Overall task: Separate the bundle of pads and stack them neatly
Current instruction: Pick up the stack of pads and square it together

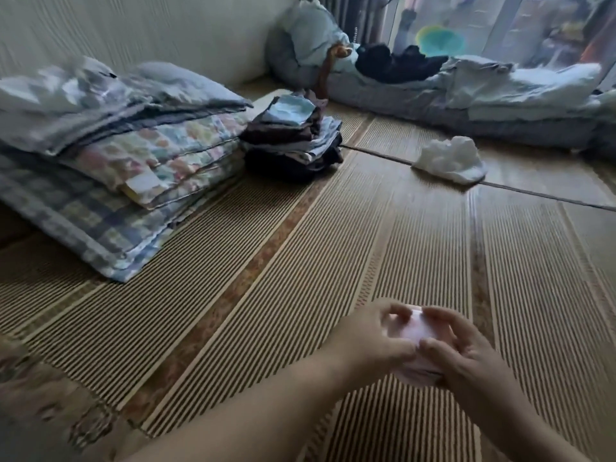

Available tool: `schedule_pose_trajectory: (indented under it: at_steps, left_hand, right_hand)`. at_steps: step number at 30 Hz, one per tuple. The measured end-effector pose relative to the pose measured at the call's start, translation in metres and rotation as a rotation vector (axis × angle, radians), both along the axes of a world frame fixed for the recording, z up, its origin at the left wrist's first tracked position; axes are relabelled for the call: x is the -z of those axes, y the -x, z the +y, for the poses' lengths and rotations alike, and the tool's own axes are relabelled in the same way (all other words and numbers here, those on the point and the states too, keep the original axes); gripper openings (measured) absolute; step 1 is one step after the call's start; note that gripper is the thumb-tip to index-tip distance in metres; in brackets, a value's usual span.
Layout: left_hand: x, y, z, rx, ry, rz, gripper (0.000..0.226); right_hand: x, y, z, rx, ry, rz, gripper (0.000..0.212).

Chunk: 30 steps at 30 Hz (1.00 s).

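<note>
Bundle of pads (420, 331): a pale pink, soft packet held just above the striped floor mat (266, 261), low in the frame; blur hides how many pads it contains.
Left hand (370, 338): fingers curled over the bundle's left side, thumb pressing near its middle.
Right hand (466, 351): cupped on the bundle's right side, fingertips over the top, meeting the left hand.
Folded quilts (116, 151): piled at left, against the wall.
Folded clothes (296, 135): a smaller stack just beside the quilts.
White crumpled cloth (450, 160): lying alone on the floor, well apart from the hands.
Bedding (483, 95): along the window at the back.
</note>
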<state>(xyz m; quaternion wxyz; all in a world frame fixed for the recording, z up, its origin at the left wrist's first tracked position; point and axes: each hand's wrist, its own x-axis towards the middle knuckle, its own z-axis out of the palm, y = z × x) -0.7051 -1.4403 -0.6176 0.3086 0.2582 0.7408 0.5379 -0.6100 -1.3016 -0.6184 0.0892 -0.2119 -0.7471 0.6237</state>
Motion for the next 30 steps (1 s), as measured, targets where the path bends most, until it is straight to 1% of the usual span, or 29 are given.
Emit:
schedule_pose_trajectory:
  at_steps: [4,6,9,15,19,22,25,30]
  left_hand:
    - [-0.019,0.031,-0.013,-0.114,0.022,-0.11,0.046]
    - [-0.041,0.041,-0.029,-0.145,0.036,-0.159,0.044]
    - [-0.092,0.061,-0.064,-0.19,0.05,-0.176,0.04]
    - [-0.203,0.112,-0.143,-0.254,0.108,-0.112,0.04]
    - [-0.248,0.151,-0.19,-0.236,0.194,-0.023,0.04]
    - [-0.261,0.181,-0.214,-0.185,0.22,-0.002,0.04]
    - [-0.254,0.212,-0.233,-0.153,0.281,0.043,0.041]
    - [-0.213,0.236,-0.272,-0.233,0.32,0.022,0.039]
  right_hand:
    - [-0.024,0.044,-0.009,-0.071,0.014,-0.091,0.035]
    - [-0.047,0.058,-0.023,-0.123,0.012,-0.143,0.036]
    - [-0.099,0.083,-0.05,-0.195,0.033,-0.186,0.039]
    - [-0.213,0.143,-0.124,-0.285,0.077,-0.205,0.046]
    - [-0.26,0.18,-0.174,-0.306,0.102,-0.2,0.044]
    - [-0.274,0.203,-0.202,-0.267,0.203,-0.211,0.04]
    - [-0.267,0.23,-0.222,-0.26,0.294,-0.266,0.043]
    - [-0.227,0.267,-0.254,-0.379,0.291,-0.332,0.045]
